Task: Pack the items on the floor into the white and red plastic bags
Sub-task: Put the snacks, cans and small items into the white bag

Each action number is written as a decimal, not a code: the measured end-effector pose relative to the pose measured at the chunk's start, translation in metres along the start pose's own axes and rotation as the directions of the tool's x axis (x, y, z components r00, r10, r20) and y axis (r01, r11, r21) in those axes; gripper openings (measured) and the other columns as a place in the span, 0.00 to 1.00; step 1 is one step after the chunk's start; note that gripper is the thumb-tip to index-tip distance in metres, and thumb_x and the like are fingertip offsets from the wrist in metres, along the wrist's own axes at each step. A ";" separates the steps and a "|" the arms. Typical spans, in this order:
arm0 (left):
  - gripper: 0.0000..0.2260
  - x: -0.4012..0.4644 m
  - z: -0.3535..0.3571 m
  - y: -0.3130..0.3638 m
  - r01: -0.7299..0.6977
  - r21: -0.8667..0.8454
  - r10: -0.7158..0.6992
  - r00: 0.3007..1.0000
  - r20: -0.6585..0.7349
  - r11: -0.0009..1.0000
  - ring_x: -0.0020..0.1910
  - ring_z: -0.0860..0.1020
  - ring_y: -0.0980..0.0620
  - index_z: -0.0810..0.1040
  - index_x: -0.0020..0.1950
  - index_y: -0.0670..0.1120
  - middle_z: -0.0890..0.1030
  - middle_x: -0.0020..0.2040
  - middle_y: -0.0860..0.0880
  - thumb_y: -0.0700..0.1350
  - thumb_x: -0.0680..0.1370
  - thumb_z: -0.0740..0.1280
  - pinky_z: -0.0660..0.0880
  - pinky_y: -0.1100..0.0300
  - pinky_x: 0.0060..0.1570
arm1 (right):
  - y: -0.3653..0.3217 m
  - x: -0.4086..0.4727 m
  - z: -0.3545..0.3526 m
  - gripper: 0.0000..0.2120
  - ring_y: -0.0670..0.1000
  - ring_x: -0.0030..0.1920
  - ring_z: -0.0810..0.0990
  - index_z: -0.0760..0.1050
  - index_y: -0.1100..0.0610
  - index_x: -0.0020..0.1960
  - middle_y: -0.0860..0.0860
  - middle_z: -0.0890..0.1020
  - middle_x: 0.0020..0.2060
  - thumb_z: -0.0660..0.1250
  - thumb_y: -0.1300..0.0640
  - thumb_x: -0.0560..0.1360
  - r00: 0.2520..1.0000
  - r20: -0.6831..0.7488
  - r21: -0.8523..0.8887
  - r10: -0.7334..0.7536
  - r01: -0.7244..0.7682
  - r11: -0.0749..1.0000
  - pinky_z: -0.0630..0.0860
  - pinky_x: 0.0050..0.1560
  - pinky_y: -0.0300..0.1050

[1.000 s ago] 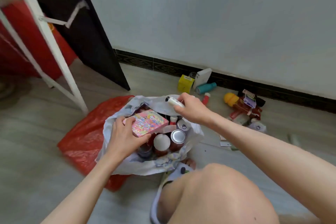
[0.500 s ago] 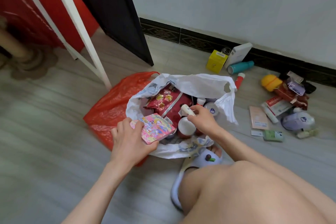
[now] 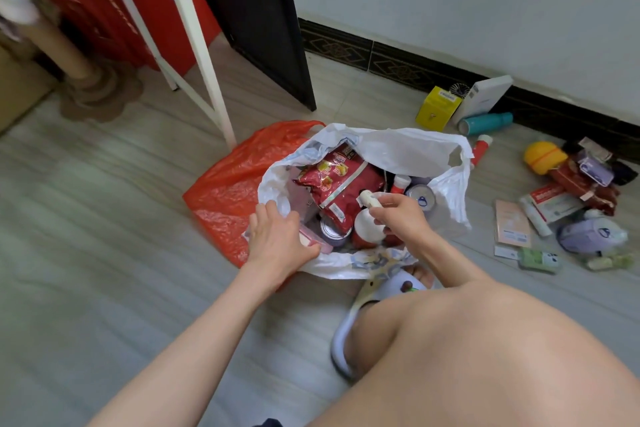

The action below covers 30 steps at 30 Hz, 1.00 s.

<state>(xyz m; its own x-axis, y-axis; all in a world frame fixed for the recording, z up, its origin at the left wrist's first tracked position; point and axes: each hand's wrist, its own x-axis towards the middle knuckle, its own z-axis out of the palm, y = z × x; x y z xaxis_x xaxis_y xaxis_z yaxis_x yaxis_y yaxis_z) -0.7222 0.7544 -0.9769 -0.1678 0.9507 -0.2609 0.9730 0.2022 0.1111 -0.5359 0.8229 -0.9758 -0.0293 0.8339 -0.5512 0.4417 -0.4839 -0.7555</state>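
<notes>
The white plastic bag [image 3: 401,149] stands open on the floor, holding a red snack packet [image 3: 341,180], cans and small bottles. The red plastic bag [image 3: 235,184] lies flat to its left, partly under it. My left hand [image 3: 277,239] holds the pink box [image 3: 311,239] at the white bag's near-left rim; the hand covers most of the box. My right hand [image 3: 398,215] grips a small white tube [image 3: 369,199] over the bag's contents.
Loose items lie on the floor to the right: a yellow box [image 3: 437,107], white box [image 3: 483,97], teal bottle [image 3: 485,123], red tube [image 3: 480,148], yellow toy [image 3: 543,156], packets and a purple pouch [image 3: 588,236]. A white frame leg [image 3: 207,80] stands behind the bags. My knee fills the lower right.
My left hand has lowered the pink box into the near-left side of the white bag. My right hand with the white tube came down over the cans. The camera tilted downward.
</notes>
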 end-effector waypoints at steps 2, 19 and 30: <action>0.32 0.008 0.009 0.001 -0.026 -0.012 0.026 1.000 0.002 1.000 0.59 0.63 0.42 0.75 0.57 0.44 0.68 0.57 0.42 0.67 0.65 0.67 0.61 0.53 0.59 | -0.001 0.001 -0.003 0.12 0.52 0.45 0.76 0.76 0.57 0.55 0.53 0.79 0.53 0.65 0.63 0.72 0.998 -0.033 -0.040 -0.052 0.051 0.998 0.74 0.42 0.46; 0.29 0.041 0.049 0.022 -0.295 -0.082 0.301 0.951 0.073 0.952 0.75 0.48 0.43 0.61 0.73 0.46 0.57 0.75 0.42 0.57 0.76 0.62 0.50 0.51 0.72 | 0.028 0.022 -0.013 0.27 0.55 0.70 0.63 0.59 0.61 0.72 0.57 0.66 0.70 0.62 0.58 0.76 0.976 0.039 -0.485 -0.215 0.206 0.850 0.59 0.68 0.43; 0.26 0.055 -0.039 0.098 -0.610 -0.010 0.600 0.781 -0.171 0.792 0.74 0.56 0.40 0.63 0.72 0.50 0.60 0.74 0.41 0.59 0.76 0.55 0.58 0.43 0.70 | -0.037 -0.026 -0.109 0.28 0.57 0.69 0.64 0.58 0.59 0.72 0.57 0.65 0.70 0.62 0.53 0.76 0.826 0.078 -0.800 -0.559 0.387 0.459 0.60 0.67 0.48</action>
<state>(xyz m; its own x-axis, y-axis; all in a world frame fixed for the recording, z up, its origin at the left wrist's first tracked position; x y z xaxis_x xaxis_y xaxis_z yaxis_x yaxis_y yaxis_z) -0.6421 0.8360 -0.9430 0.4257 0.9045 0.0270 0.8714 -0.4178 0.2570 -0.4542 0.8481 -0.8946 -0.3411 0.9381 -0.0604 0.9086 0.3126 -0.2768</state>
